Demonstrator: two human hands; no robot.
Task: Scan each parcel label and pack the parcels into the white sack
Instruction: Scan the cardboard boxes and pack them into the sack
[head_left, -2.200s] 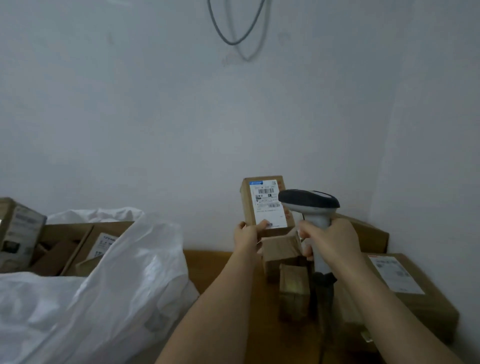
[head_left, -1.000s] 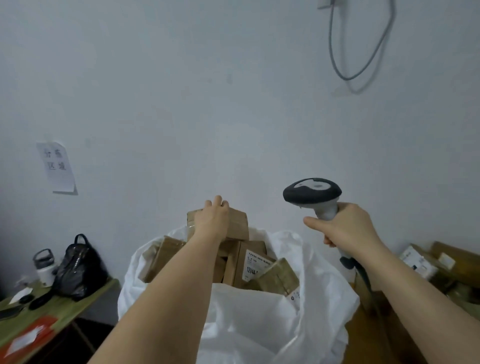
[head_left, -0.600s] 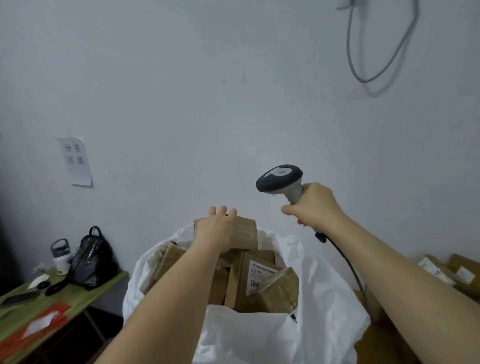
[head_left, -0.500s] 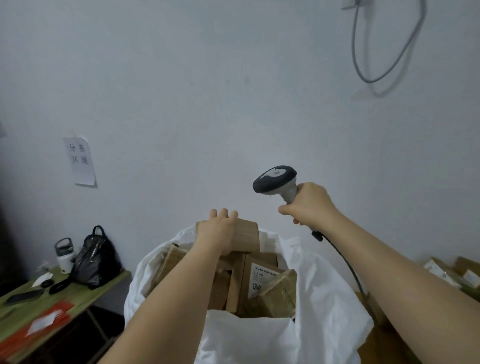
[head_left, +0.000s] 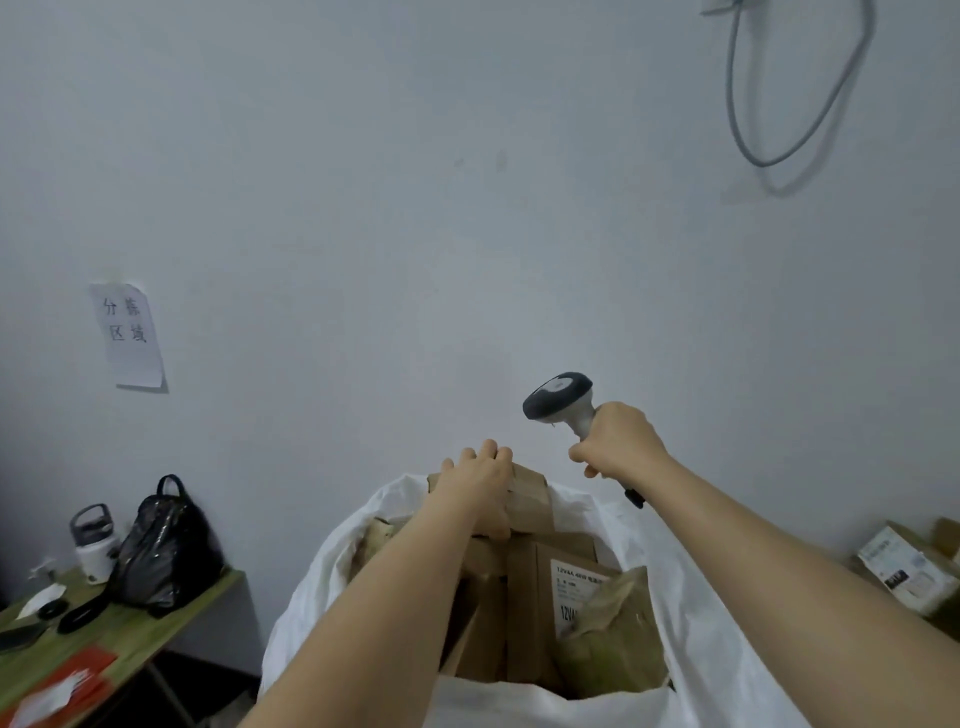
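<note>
The white sack (head_left: 696, 639) stands open and packed with brown boxes, one showing a printed label (head_left: 571, 592). The left hand (head_left: 480, 480) lies on the topmost box (head_left: 530, 499) at the sack's far edge, fingers curled over its top. The right hand (head_left: 618, 439) grips the scanner (head_left: 558, 396) above the sack.

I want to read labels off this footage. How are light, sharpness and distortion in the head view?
Head view: dim, even light, no glare; the cable casts a soft shadow; wide-angle bending stretches the forearms; the box label in the sack is soft, only large print legible.
</note>
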